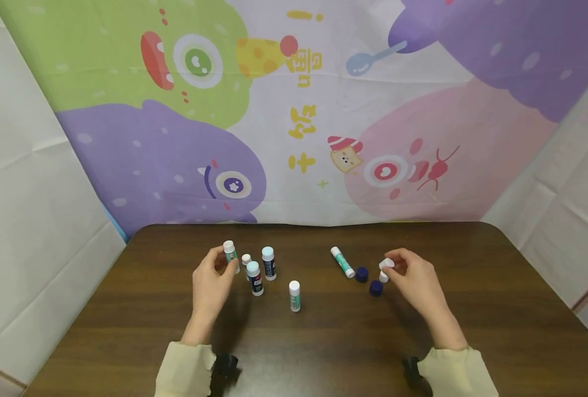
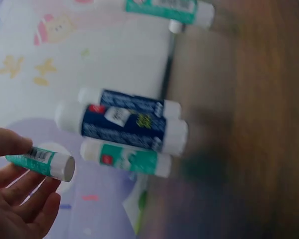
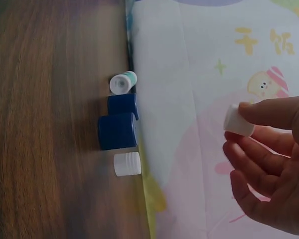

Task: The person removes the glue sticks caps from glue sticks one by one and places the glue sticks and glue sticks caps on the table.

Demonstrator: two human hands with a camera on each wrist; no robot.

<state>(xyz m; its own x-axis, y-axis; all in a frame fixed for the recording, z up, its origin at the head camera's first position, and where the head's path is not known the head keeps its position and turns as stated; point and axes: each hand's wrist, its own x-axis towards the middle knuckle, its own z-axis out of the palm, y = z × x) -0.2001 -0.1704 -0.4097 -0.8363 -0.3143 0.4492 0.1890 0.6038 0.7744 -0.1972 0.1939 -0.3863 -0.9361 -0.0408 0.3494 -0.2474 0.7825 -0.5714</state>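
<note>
My left hand point(image 1: 210, 288) pinches a green-and-white glue stick point(image 2: 39, 162) between thumb and fingers, raised over the left of the table. Close to its right stand two dark blue glue sticks point(image 1: 270, 264) and a green one point(image 2: 128, 158). Another green glue stick point(image 1: 294, 298) stands apart, nearer the middle. On the right, my right hand point(image 1: 415, 275) holds a small white cap point(image 3: 237, 120) between thumb and fingertips. Below that hand are a second white cap point(image 3: 127, 164) and two dark blue caps point(image 1: 375, 288). A green glue stick point(image 1: 342, 262) lies on its side beside them.
The brown wooden table point(image 1: 314, 353) ends at the back against a printed cartoon cloth point(image 1: 294, 204). White sheets point(image 1: 36, 182) hang at both sides. Black wrist straps point(image 1: 225, 364) show by the sleeves.
</note>
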